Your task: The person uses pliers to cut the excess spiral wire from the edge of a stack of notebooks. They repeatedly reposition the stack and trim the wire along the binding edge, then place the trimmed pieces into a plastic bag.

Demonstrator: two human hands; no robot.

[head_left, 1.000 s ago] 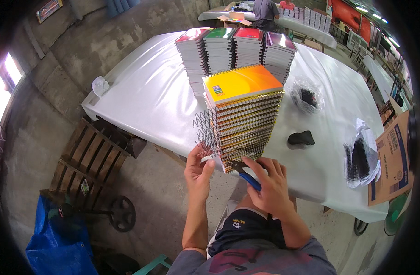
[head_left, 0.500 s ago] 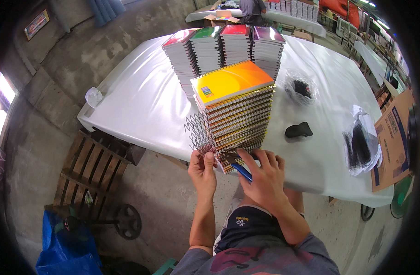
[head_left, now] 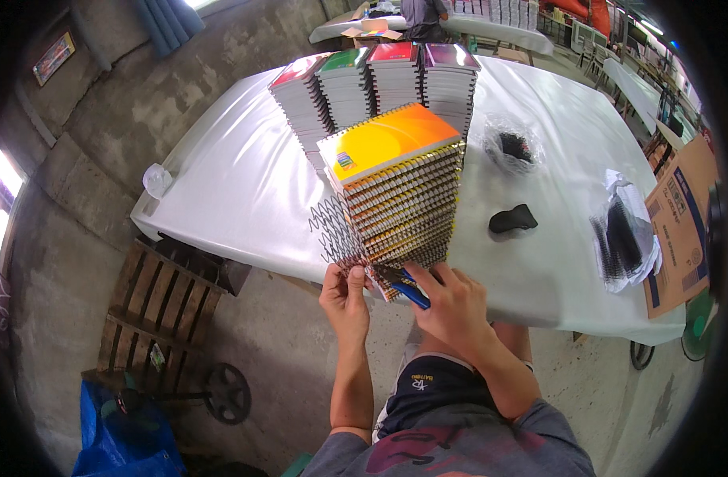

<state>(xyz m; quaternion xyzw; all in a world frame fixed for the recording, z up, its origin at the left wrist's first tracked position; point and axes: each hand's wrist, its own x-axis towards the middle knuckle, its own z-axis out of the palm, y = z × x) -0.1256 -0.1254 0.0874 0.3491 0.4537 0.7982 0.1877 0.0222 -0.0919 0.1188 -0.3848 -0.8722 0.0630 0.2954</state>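
A tall stack of spiral-bound notebooks (head_left: 392, 141) with a yellow-orange cover on top stands at the table's near edge, coiled spines toward me. Long loose ends of dark spiral coils (head_left: 332, 230) jut from its left side. Low on that side, my left hand (head_left: 346, 298) is closed, thumb against fingers, on a coil end at the notebook's corner. My right hand (head_left: 453, 302) grips blue-handled pliers (head_left: 412, 295), their jaws against the lower spines close to my left fingers. The exact spot where the jaws meet the coil is hard to make out.
Behind stand several notebook stacks (head_left: 349, 95) with red, green and purple covers. To the right on the white-covered table (head_left: 221, 159) lie a black object (head_left: 513, 219), a clear bag of black coils (head_left: 513, 147) and another bag (head_left: 625, 238). A cardboard box (head_left: 682, 230) stands beyond; a wooden pallet (head_left: 157, 306) is at left.
The whole view has shifted slightly, so the stacks sit a little further left. Both hands stay at the stack's lower end, the right still holding the pliers, with only slight movement.
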